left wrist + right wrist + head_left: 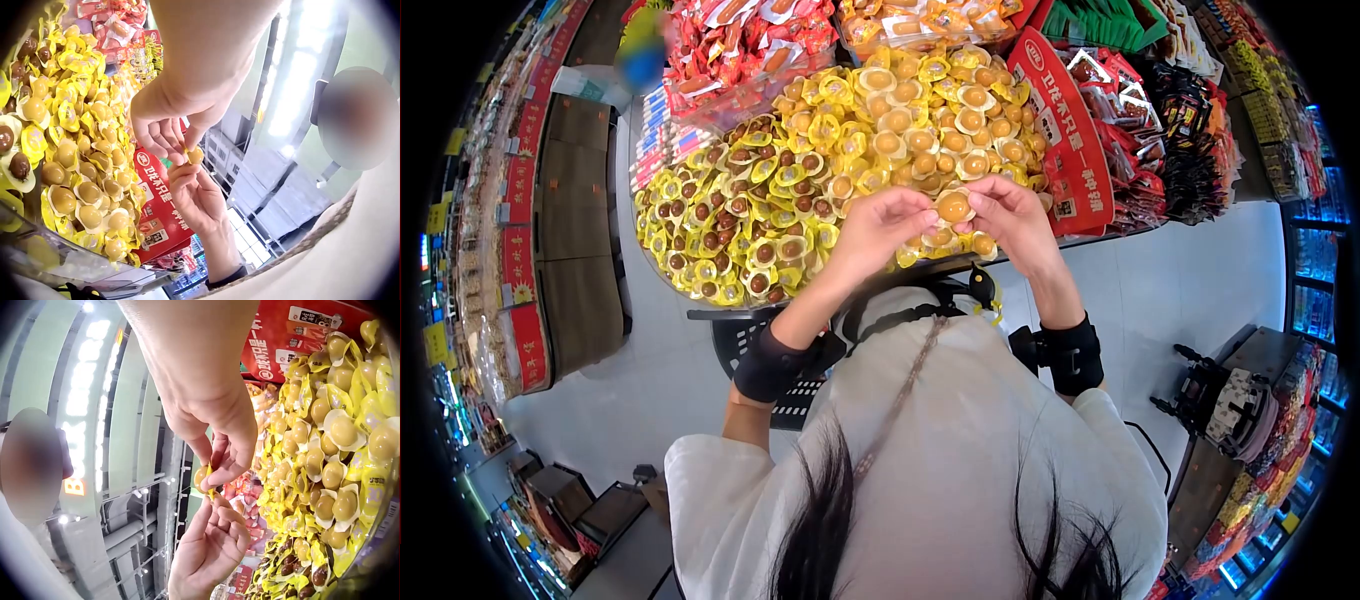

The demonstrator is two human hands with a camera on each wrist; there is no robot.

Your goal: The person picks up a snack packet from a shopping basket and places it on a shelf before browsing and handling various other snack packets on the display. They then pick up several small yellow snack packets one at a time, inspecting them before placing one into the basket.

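Observation:
Both hands hold one packaged tan egg [953, 207] between them, above the front of a heap of similar packs. The left hand [887, 222] pinches the pack's left edge with thumb and fingers; the right hand [1010, 222] pinches its right edge. In the left wrist view the egg [195, 155] shows between the left hand [169, 122] and the right hand [201, 203]. The right wrist view has the egg [201, 478] beside the right hand's fingertips, its yellow wrapper edge pinched, with the left hand [209, 550] below.
Brown egg packs [730, 215] fill the bin's left side. Red packets [740, 50] lie behind them. A red sign [1065, 140] with white lettering stands at the right, beside more packets [1135, 150]. Shelves [575, 220] line the left, and a stroller [1225, 405] stands at the right.

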